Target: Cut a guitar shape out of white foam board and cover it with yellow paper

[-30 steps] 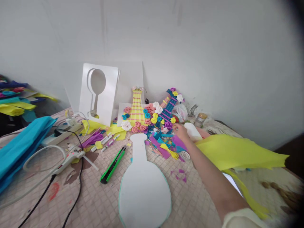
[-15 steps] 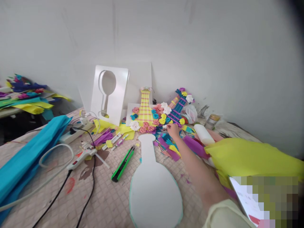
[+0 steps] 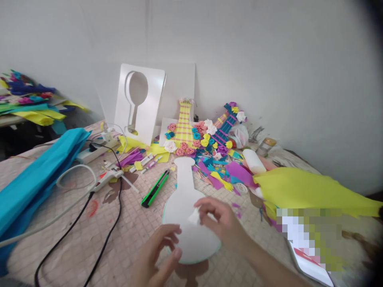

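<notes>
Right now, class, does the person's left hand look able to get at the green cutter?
Probably yes: the left hand looks open and empty, and the green cutter lies uncovered beyond it; the black cord runs left of the cutter, not across it.

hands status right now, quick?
Left hand: open, fingers loosely curled, nothing visible in it.
Right hand: closed, pinching a small white piece above the white cutout.
</notes>
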A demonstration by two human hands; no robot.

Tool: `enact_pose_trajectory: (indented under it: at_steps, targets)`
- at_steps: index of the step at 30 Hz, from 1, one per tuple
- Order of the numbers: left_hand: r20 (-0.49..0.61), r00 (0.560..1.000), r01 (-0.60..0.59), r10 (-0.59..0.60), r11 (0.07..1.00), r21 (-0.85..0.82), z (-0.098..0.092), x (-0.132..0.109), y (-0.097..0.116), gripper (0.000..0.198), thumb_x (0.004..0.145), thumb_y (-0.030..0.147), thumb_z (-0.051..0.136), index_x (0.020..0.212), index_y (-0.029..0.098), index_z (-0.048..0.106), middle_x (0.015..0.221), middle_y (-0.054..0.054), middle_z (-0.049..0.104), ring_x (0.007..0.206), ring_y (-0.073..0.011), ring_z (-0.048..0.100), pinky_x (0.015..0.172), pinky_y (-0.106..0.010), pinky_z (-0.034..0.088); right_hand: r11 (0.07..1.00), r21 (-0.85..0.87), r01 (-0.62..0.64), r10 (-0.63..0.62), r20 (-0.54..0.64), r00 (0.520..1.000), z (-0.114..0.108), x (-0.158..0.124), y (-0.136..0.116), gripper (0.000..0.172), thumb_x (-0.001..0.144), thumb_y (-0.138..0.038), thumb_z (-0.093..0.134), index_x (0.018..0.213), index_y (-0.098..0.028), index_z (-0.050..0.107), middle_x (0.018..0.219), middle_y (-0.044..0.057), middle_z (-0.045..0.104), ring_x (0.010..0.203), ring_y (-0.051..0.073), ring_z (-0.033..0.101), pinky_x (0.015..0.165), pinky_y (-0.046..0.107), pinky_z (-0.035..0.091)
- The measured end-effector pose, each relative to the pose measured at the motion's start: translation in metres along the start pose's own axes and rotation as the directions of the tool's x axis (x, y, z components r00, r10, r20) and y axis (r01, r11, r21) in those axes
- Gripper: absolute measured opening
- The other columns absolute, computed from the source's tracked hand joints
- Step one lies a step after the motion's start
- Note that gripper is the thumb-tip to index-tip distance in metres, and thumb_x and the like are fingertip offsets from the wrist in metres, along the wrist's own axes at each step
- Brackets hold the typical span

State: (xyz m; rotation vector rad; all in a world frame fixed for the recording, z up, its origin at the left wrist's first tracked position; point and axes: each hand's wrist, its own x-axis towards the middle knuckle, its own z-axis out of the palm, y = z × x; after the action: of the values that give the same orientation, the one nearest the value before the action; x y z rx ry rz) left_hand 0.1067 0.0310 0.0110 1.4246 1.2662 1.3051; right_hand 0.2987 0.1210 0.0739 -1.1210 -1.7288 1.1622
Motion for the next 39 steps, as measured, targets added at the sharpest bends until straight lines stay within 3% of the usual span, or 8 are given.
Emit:
enact_pose_trajectory:
  at_steps: [3,7,13,17,21,23,28,39]
  targets:
    - [0.063,0.997,0.058,-0.051,0.992,-0.112,0.018,0.017,0.008,0.021,0.081,0.038,0.059,0.091,0.021,0.063,0.082,-0.006,0.066,0.077,-0.018,0.063,0.069,-0.027,0.052,0.998,-0.035,0.053,-0.051,0.051,0.997,0.019,-0.035,-0.005,0.016,0.076,-0.024,0.058,0.085,-0.033,0.068,0.071,-0.003,0.067,0.067,0.018,0.062,0.065,0.031,0.051]
    - [0.088,0.996,0.018,-0.016,1.0,-0.015,0.027,0.024,0.017,0.016,0.079,0.034,0.061,0.075,0.019,0.065,0.073,-0.005,0.066,0.071,-0.0165,0.061,0.066,-0.026,0.05,0.997,-0.038,0.062,-0.06,0.037,0.997,0.019,-0.048,-0.004,0.01,0.071,-0.032,0.068,0.08,-0.033,0.069,0.074,-0.004,0.068,0.067,0.018,0.06,0.064,0.029,0.05]
    - [0.256,0.964,-0.123,0.066,0.969,0.214,0.022,0.03,0.025,0.019,0.087,0.028,0.049,0.093,0.021,0.067,0.089,-0.004,0.069,0.083,-0.0168,0.062,0.075,-0.027,0.048,0.934,-0.299,0.196,-0.193,0.04,0.98,-0.012,-0.034,0.027,0.011,0.081,-0.025,0.059,0.084,-0.024,0.07,0.08,0.002,0.07,0.072,0.015,0.063,0.067,0.025,0.048]
    - [0.456,0.879,-0.395,0.14,0.749,0.532,0.024,0.052,0.024,0.025,0.09,0.023,0.043,0.104,0.02,0.063,0.104,-0.005,0.067,0.097,-0.0216,0.056,0.088,-0.038,0.043,0.805,-0.532,0.263,-0.329,-0.032,0.944,-0.041,0.0,0.061,0.016,0.083,-0.02,0.055,0.084,-0.022,0.07,0.082,0.004,0.071,0.079,0.018,0.063,0.074,0.032,0.049]
    - [0.544,0.838,-0.508,0.043,0.423,0.75,0.036,0.077,0.017,0.026,0.09,0.025,0.043,0.109,0.017,0.06,0.118,-0.007,0.061,0.102,-0.0264,0.053,0.085,-0.044,0.042,0.749,-0.59,0.3,-0.375,-0.006,0.927,-0.046,0.039,0.08,0.013,0.08,-0.016,0.059,0.081,-0.021,0.071,0.086,0.005,0.07,0.088,0.021,0.061,0.084,0.038,0.045]
    - [0.568,0.823,-0.538,0.015,0.343,0.77,0.042,0.085,0.015,0.028,0.091,0.028,0.042,0.11,0.016,0.058,0.123,-0.009,0.058,0.104,-0.0272,0.053,0.084,-0.044,0.042,0.713,-0.618,0.332,-0.399,0.033,0.917,-0.04,0.056,0.085,0.012,0.079,-0.014,0.061,0.079,-0.021,0.071,0.087,0.005,0.07,0.092,0.022,0.059,0.087,0.039,0.043]
    - [0.584,0.812,-0.551,0.006,0.338,0.763,0.046,0.092,0.011,0.033,0.092,0.033,0.038,0.11,0.014,0.057,0.124,-0.011,0.057,0.107,-0.0266,0.052,0.088,-0.046,0.039,0.624,-0.664,0.412,-0.413,0.167,0.895,-0.028,0.078,0.093,0.019,0.077,-0.007,0.061,0.076,-0.021,0.072,0.08,0.005,0.069,0.084,0.021,0.056,0.081,0.039,0.044]
    - [0.575,0.812,-0.554,0.103,0.447,0.702,0.04,0.088,-0.002,0.043,0.09,0.039,0.037,0.116,0.01,0.056,0.128,-0.013,0.054,0.113,-0.0255,0.049,0.098,-0.04,0.037,0.524,-0.623,0.58,-0.435,0.39,0.812,-0.047,0.073,0.101,0.029,0.078,-0.001,0.053,0.079,-0.022,0.073,0.08,0.004,0.067,0.096,0.022,0.057,0.09,0.042,0.043]
